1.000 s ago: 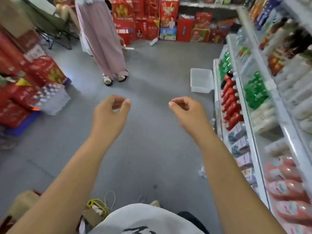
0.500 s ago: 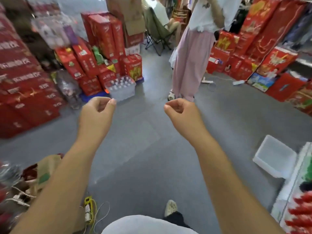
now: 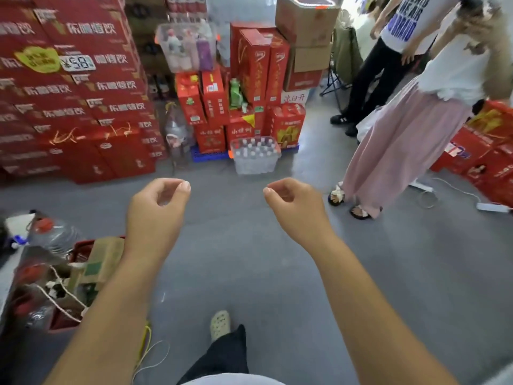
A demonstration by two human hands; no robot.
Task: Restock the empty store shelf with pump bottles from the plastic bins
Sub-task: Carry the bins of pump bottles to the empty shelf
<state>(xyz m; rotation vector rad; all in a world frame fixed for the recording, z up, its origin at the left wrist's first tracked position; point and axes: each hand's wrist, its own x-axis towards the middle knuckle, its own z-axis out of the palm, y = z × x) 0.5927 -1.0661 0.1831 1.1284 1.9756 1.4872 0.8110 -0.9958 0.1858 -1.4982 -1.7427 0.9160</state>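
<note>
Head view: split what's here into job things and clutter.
Job: floor bin of white-capped bottles; stacked bin of pink and purple bottles; left hand and right hand, both empty.
Clutter: red cartons; cardboard box; water jug; power strip; bystander in pink trousers.

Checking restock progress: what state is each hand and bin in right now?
Left hand: empty, fingers loosely curled.
Right hand: empty, fingers loosely curled.
Floor bin: full of white-capped bottles, no lid seen.
Upper bin: holds bottles, stands on red boxes.
</note>
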